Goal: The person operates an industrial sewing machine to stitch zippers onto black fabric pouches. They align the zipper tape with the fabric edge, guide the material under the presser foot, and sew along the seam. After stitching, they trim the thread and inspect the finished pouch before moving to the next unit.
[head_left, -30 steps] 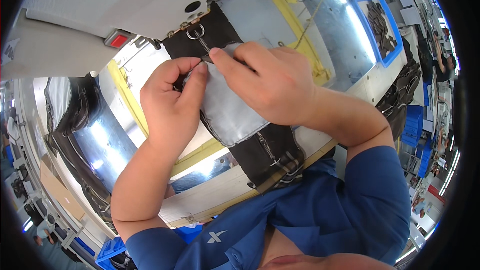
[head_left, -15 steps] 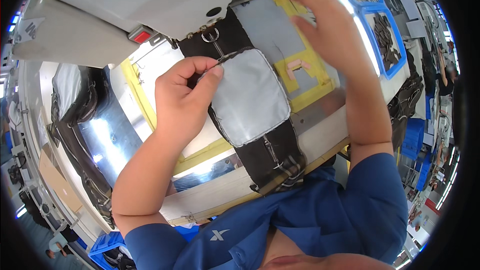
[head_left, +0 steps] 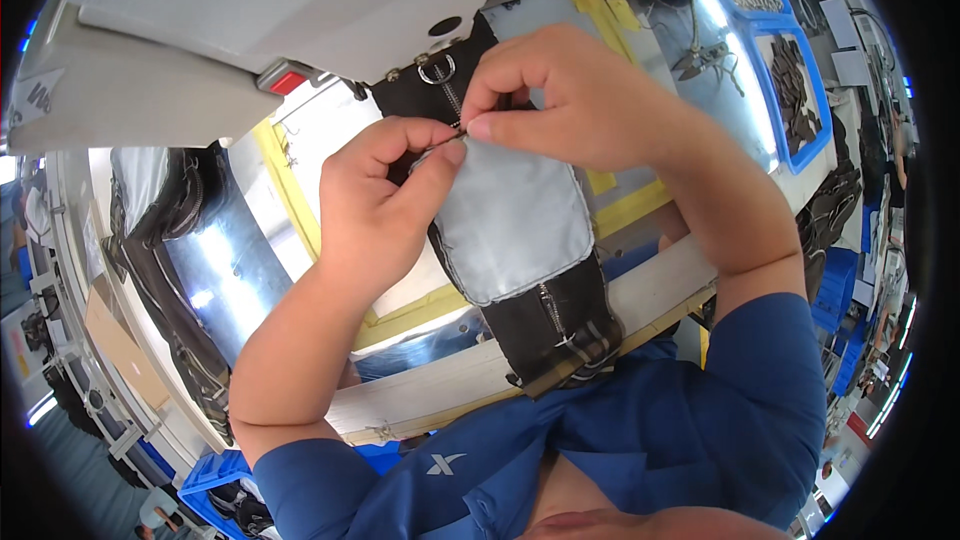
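Below the right hand (head_left: 555,100), the grey panel (head_left: 515,220) is showing smooth cloth with a faint sheen, and the black strip (head_left: 522,338) under it is appearing as matt cloth. Above the left hand (head_left: 385,195), a metal ring (head_left: 452,68) is shining. Left of this hand, a metal plate (head_left: 215,270) is gleaming glossily; right of the right hand, a tray (head_left: 823,105) is looking like smooth plastic.

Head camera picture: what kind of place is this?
Probably a sewing workshop or factory: there's a big pale machine, dark fabric with a zipper, and a blue tray of small dark pieces.
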{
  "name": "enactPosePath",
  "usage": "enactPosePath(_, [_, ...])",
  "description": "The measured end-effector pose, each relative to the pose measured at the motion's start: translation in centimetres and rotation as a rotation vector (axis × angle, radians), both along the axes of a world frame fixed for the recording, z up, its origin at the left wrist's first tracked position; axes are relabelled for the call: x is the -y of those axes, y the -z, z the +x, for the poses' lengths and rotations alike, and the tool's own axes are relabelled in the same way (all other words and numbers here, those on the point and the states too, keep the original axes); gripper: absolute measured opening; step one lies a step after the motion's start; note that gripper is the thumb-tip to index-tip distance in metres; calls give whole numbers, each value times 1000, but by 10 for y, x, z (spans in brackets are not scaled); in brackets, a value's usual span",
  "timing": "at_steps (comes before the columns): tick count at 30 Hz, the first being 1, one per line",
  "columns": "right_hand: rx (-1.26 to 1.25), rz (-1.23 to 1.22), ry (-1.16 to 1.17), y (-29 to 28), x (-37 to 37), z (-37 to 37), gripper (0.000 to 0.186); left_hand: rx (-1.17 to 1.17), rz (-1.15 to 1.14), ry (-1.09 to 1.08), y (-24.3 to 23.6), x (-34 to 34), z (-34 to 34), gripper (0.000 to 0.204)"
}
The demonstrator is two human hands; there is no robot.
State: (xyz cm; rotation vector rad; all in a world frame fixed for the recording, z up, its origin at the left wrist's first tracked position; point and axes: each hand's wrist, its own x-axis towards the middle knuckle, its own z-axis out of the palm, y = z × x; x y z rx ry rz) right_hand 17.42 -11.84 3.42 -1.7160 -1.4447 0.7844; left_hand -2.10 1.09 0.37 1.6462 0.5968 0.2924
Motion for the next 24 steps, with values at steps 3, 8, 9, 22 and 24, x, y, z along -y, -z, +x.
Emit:
enactPosePath(3, [20,14,27,3,2,-1,19,-24,24,-25,-3,1,0,12])
enactPosePath(8, [205,89,74,10,-4,-3,15,-107,308,-96,-7,-2,5,18])
enactPosePath(9, [240,107,77,12,-7,-3,15,-123,349,-132,-7,-3,6,20])
enactPosePath(22, [417,57,64,39,-53,42,25,-336,757,-66,7,-54,37,32])
enactPosePath(24, [463,17,33,34,-53,40,26,-309,716,-52,9,-57,33,31])
